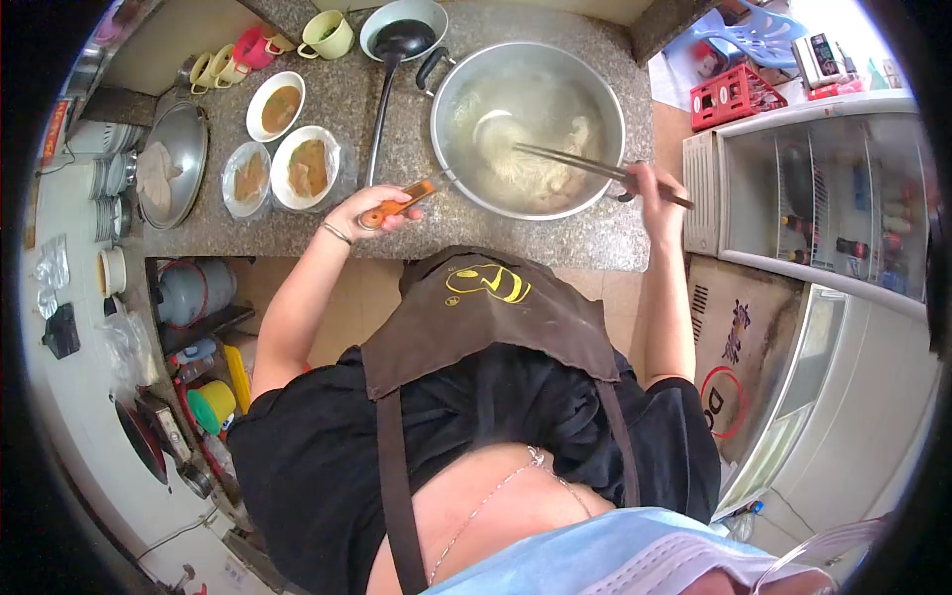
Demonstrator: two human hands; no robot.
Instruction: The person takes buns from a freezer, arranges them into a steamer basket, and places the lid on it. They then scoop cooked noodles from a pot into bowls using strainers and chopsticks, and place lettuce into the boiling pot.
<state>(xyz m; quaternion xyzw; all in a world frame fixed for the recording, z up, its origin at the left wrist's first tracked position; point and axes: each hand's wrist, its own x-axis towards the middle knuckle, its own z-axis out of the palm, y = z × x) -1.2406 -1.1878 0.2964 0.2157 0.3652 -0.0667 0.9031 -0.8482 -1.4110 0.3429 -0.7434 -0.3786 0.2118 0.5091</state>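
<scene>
My left hand is closed around the orange handle of what looks like a strainer. Its thin metal shaft runs over the near left rim of a large steaming pot. In my right hand is a pair of long dark chopsticks. They cross the pot's right side, with their tips over the pale noodles in the cloudy water. Steam blurs the strainer's head. More pale strands or pieces lie toward the pot's right side.
Left of the pot, a ladle rests in a bowl. Bowls of brown sauce, one plastic-lined, stand near a large metal lid. Several cups line the back. A glass-door fridge stands at right.
</scene>
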